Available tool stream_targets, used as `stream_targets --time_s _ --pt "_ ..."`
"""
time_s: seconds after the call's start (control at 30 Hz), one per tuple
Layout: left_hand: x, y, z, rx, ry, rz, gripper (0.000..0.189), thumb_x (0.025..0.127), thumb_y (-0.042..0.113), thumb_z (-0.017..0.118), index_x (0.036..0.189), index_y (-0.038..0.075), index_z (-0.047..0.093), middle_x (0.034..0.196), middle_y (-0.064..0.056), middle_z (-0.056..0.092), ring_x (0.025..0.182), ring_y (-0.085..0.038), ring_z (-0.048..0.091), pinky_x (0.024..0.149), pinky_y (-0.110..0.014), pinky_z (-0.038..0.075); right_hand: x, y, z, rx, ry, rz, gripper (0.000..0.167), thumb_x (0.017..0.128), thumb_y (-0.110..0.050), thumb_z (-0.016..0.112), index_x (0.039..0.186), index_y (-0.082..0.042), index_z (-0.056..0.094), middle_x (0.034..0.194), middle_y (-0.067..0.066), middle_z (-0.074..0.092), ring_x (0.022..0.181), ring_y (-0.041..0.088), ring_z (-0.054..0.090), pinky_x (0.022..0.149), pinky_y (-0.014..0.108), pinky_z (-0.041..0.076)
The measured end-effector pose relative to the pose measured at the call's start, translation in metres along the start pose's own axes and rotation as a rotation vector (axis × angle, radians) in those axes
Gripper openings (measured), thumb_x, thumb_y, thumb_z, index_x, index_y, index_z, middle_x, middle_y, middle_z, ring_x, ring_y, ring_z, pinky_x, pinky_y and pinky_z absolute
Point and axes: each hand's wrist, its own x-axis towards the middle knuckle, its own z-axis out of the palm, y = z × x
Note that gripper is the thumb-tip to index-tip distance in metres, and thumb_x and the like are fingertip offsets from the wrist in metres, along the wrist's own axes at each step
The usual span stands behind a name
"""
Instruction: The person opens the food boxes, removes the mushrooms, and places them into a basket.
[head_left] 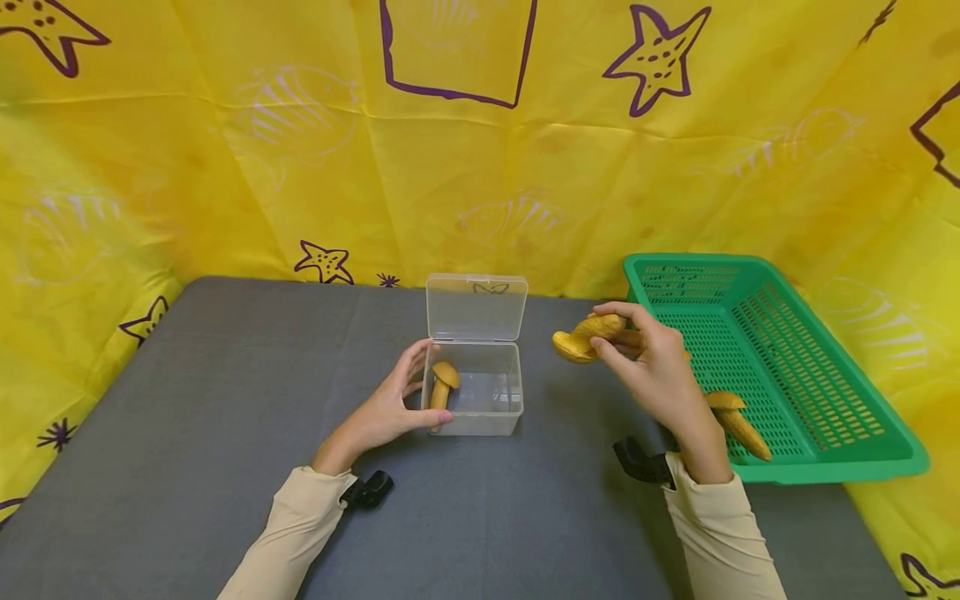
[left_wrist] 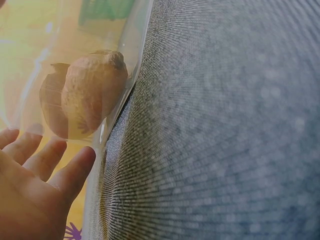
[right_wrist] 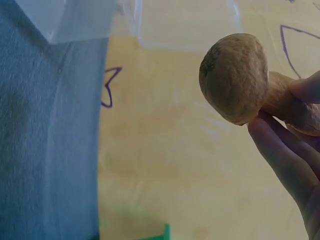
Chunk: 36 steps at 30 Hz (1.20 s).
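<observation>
A clear plastic box (head_left: 491,425) with its lid (head_left: 477,310) raised at the back stands mid-table. One tan mushroom (head_left: 446,375) lies inside against the left wall, seen through the plastic in the left wrist view. My left hand (head_left: 386,404) holds the box by its left side, thumb at the front corner and fingers along the side. To the right of the box and above the table, my right hand (head_left: 654,362) pinches a yellow-brown mushroom (head_left: 576,346) by the stem. Its rounded cap (right_wrist: 235,77) points toward the box.
A green perforated basket (head_left: 825,473) stands at the right, just beyond my right hand. In it lies a mushroom (head_left: 744,433), and another piece (head_left: 687,356) shows partly behind the hand. A yellow patterned cloth (head_left: 420,192) hangs behind the grey table (head_left: 225,400).
</observation>
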Motion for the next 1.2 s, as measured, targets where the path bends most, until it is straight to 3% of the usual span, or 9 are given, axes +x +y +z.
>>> stream_targets --time_s 0.07,0.23,0.33,0.6,0.9,1.07,1.2 --pt "0.000 0.000 0.000 0.000 0.001 -0.006 0.103 0.081 0.019 0.083 0.156 0.016 0.013 0.164 -0.012 0.021 0.152 -0.034 0.020 0.118 -0.061 0.029 -0.004 0.001 -0.005 -0.021 0.021 0.000 0.033 0.089 0.004 0.069 0.121 0.002 0.061 0.109 0.017 0.071 0.085 0.028 0.075 0.070 0.007 0.055" --pt "-0.001 0.000 0.000 -0.004 0.002 -0.024 0.105 0.080 0.019 0.084 0.157 0.019 0.013 0.164 -0.009 0.021 0.152 -0.032 0.020 0.119 -0.059 0.028 -0.012 0.006 -0.015 -0.026 0.063 0.021 0.034 0.087 0.006 0.070 0.120 0.002 0.062 0.107 0.020 0.071 0.086 -0.009 0.068 0.070 0.006 0.054" --pt "-0.001 0.000 0.001 -0.005 0.004 -0.025 0.105 0.080 0.020 0.084 0.157 0.020 0.013 0.164 -0.009 0.021 0.152 -0.032 0.020 0.119 -0.059 0.028 -0.016 0.010 -0.021 -0.026 0.080 0.040 0.035 0.087 0.009 0.069 0.121 0.003 0.062 0.106 0.023 0.070 0.087 -0.020 0.061 0.070 0.005 0.053" --pt "-0.001 0.001 0.001 0.002 0.005 -0.021 0.104 0.080 0.021 0.084 0.157 0.019 0.013 0.164 -0.010 0.021 0.152 -0.033 0.020 0.119 -0.059 0.029 -0.030 0.018 -0.039 -0.041 0.113 0.097 0.036 0.087 0.011 0.067 0.122 0.004 0.060 0.106 0.023 0.068 0.090 -0.021 0.061 0.071 0.005 0.053" --pt "-0.002 0.002 0.000 0.014 0.001 -0.030 0.104 0.081 0.023 0.083 0.157 0.020 0.012 0.165 -0.010 0.020 0.152 -0.033 0.019 0.119 -0.060 0.029 -0.045 0.022 -0.055 -0.067 0.162 0.134 0.037 0.087 0.009 0.068 0.122 0.002 0.062 0.105 -0.027 0.061 0.091 -0.020 0.062 0.068 0.005 0.053" --pt "-0.002 0.002 0.000 0.013 0.001 -0.026 0.104 0.081 0.022 0.083 0.157 0.020 0.013 0.165 -0.011 0.020 0.152 -0.033 0.019 0.118 -0.060 0.029 -0.055 0.027 -0.065 -0.064 0.177 0.184 0.036 0.089 0.009 0.065 0.124 0.004 0.059 0.109 -0.029 0.060 0.092 -0.019 0.062 0.062 0.009 0.056" --pt "-0.002 0.001 0.000 0.010 0.003 -0.024 0.104 0.081 0.021 0.083 0.157 0.019 0.013 0.165 -0.011 0.020 0.152 -0.033 0.019 0.118 -0.060 0.029 -0.063 0.030 -0.073 -0.084 0.199 0.224 0.036 0.090 0.007 0.065 0.125 0.004 0.058 0.110 -0.030 0.060 0.093 -0.020 0.062 0.065 0.008 0.055"
